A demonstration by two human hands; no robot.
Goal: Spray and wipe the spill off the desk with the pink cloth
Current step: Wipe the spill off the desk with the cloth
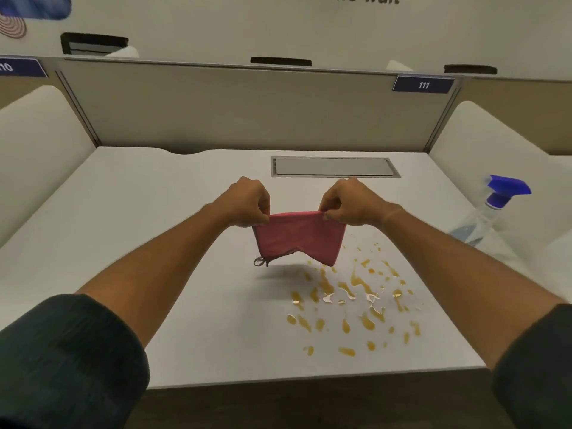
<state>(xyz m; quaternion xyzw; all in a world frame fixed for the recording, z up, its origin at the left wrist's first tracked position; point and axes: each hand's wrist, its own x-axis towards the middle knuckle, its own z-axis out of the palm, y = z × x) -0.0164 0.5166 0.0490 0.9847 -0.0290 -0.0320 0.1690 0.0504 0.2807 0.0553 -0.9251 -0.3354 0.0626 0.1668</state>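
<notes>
The pink cloth (pixel 299 238) hangs folded in the air above the white desk (pixel 130 230), stretched between both hands. My left hand (pixel 246 201) pinches its upper left corner and my right hand (pixel 351 201) pinches its upper right corner. A small grey loop dangles from the cloth's lower left corner. The spill (pixel 353 300), many yellow-orange drops and streaks with some wet clear patches, spreads over the desk below and to the right of the cloth. The clear spray bottle (pixel 492 212) with a blue trigger head stands at the desk's right edge, apart from both hands.
A grey cable hatch (pixel 334 166) is set into the desk behind the hands. A beige partition (pixel 235 109) closes the back, with white side panels left and right. The desk's front edge (pixel 309 380) runs just below the spill.
</notes>
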